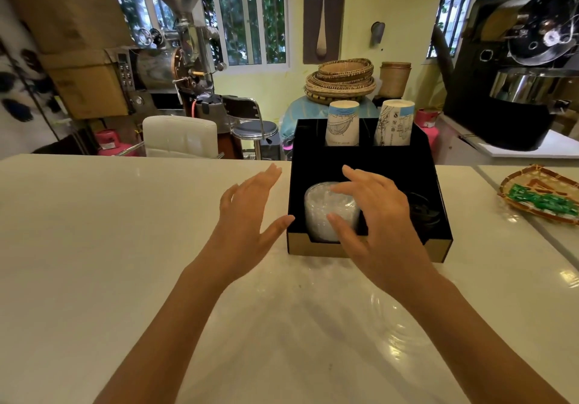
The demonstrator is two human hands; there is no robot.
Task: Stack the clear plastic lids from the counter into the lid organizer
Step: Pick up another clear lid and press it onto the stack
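Observation:
A stack of clear plastic lids (319, 212) stands in the front left slot of the black lid organizer (366, 159) on the white counter. My right hand (379, 215) hovers over the stack with fingers spread, its thumb and fingertips close to the top lid; I cannot tell whether they touch it. My left hand (247, 215) is open just left of the organizer, thumb near its front left corner, holding nothing. A few clear lids (394, 322) lie on the counter under my right forearm, hard to make out.
Black lids (421, 212) sit in the organizer's front right slot. Two stacks of paper cups (343, 123) (395, 121) stand in its back slots. A woven tray with green packets (542, 200) lies at the right. White counter (109, 231) stretches left.

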